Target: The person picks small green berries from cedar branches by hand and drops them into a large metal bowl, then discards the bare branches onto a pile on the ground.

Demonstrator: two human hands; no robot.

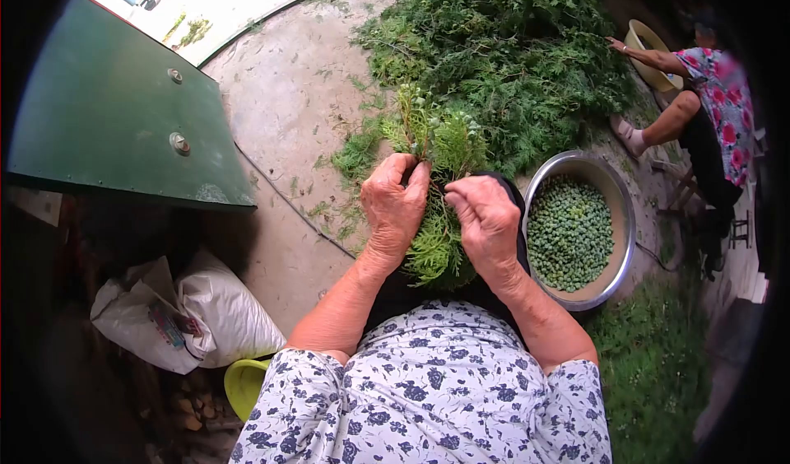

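From here I see the leafy sprig (457, 144) between the two hands above the lap, pinched by the left hand (395, 205), while the right hand (487, 219) curls close beside it, gripping what I cannot tell. I judge it light, springy and easily shed, best held by its woody stem. Greenery on the lap crowds underneath, the metal bowl (629, 217) of green berries (570, 233) sits just right, and a branch pile (510, 60) blocks the floor ahead.
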